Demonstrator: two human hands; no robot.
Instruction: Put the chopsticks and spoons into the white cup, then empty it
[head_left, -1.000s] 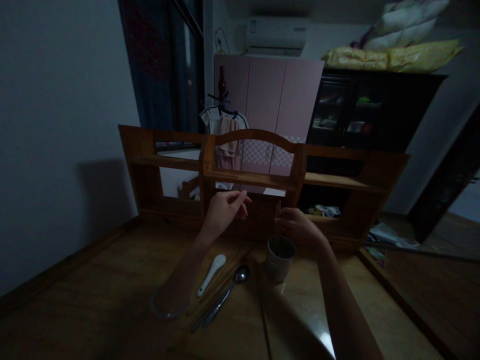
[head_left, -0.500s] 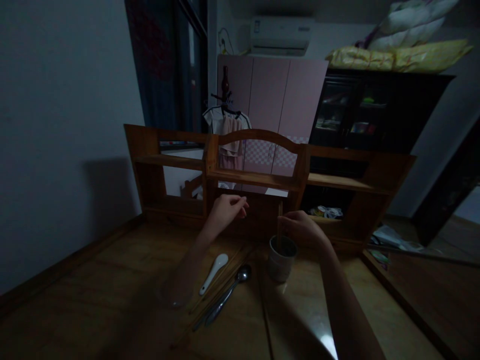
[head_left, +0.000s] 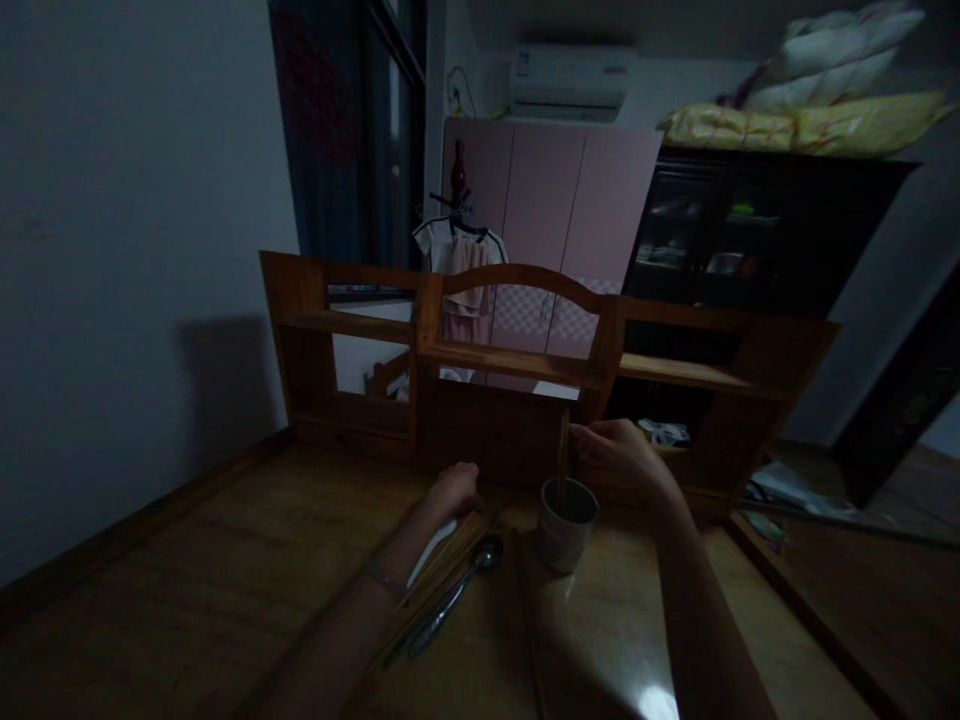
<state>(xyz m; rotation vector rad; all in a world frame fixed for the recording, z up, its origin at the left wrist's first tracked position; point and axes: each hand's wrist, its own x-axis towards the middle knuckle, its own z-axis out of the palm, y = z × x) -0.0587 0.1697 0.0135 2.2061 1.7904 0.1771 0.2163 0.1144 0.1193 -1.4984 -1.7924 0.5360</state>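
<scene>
Your left hand [head_left: 456,490] has dropped onto the loose wooden chopsticks [head_left: 448,556] at 9 o'clock of the pale ceramic cup [head_left: 566,532]; grip unclear. Your right hand [head_left: 619,455] stays pinched on the upright wooden chopsticks [head_left: 562,450] in it.

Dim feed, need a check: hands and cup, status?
Left hand low at loose chopsticks, grip unclear. Right hand holds upright chopsticks in cup. Metal spoon beside cup, apart.

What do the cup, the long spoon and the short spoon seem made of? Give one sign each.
Cup: probably glazed ceramic, pale and thick-walled. Long spoon: metal, polished; its bowl glints. Short spoon: likely white ceramic or plastic; smooth, partly hidden.
</scene>
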